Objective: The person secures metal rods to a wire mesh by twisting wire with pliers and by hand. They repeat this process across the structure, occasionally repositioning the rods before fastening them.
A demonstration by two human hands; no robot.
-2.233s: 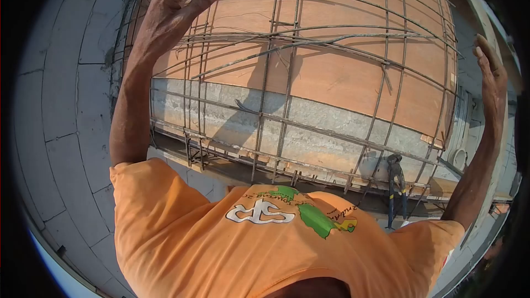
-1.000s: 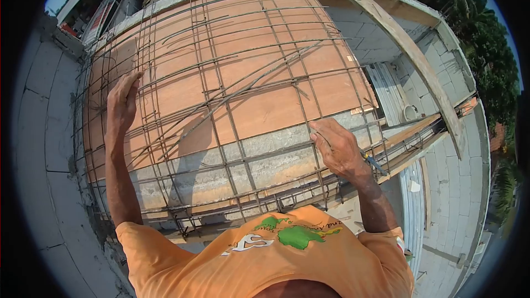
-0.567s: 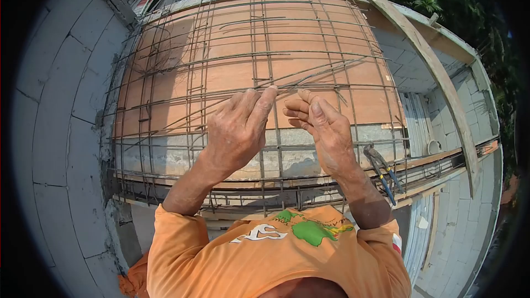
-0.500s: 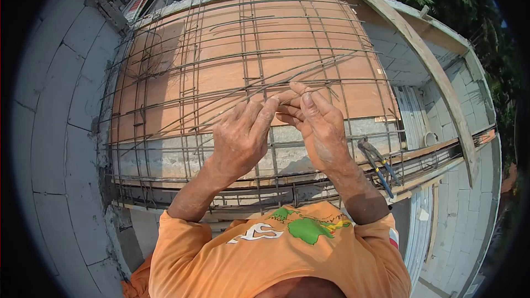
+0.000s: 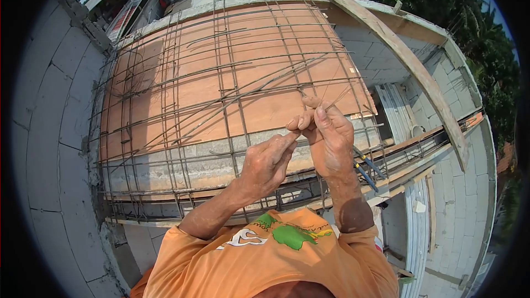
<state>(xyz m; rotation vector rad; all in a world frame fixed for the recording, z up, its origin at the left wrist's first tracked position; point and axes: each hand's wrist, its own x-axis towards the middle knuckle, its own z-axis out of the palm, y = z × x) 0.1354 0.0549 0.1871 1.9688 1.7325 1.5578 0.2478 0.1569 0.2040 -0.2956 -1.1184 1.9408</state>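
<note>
My right hand [image 5: 331,140] is closed around a few thin tie wires [image 5: 343,95], whose loose ends stick out up and to the right. My left hand [image 5: 268,163] pinches with thumb and fingers against the right hand's fingers, at the near end of the wires; the fingers mostly hide that end. Both hands are above a grid of steel rebar [image 5: 223,99] over an orange-brown plywood sheet [image 5: 193,80]. Just beyond my right wrist, pincers [image 5: 365,176] with blue and yellow handles rest by the rebar, their jaws partly hidden.
A long timber plank [image 5: 397,58] slants along the right side. Grey block walls [image 5: 47,132] stand at left and right. A concrete strip [image 5: 165,163] edges the plywood on my side. Loose wire [image 5: 130,77] lies tangled on the grid's left. Metal sheets [image 5: 398,110] lie below at right.
My left hand has dropped lower against the right hand, its fingertips now meeting the right fingers. The wire ends now show above my right hand. The view has shifted right.
</note>
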